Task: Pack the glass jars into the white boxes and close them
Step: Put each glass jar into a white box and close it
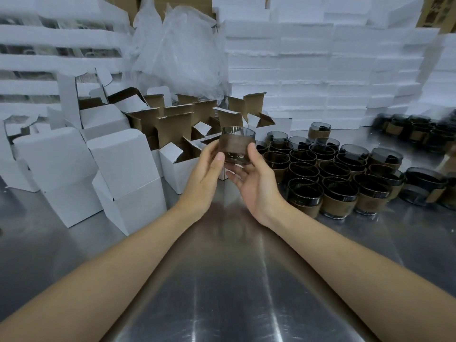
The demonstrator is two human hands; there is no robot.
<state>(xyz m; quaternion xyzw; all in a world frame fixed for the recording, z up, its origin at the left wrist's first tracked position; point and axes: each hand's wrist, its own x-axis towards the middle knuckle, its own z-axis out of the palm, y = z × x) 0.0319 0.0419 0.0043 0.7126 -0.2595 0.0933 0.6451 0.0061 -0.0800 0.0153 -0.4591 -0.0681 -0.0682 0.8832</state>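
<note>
L hand (206, 172) & R hand (250, 180) both gripped one smoky round glass jar w/ a brown paper band (237, 144). It was up in the air over the shiny metal tabletop (222, 280), near an open white cardboard box (174, 170). The glass looked slippy. A loose hold could drop & smash it, or bump the other jars (333, 174).

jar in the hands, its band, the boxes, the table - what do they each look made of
Jar: smoky grey glass, glossy; you can see through the rim and base.
Band: brown, matte, likely cork or kraft card; blurred, so unsure.
Boxes: thin cardboard, white matte outside, raw brown inside the open flaps.
Table: brushed metal, likely stainless steel, with streaky reflections.
</note>
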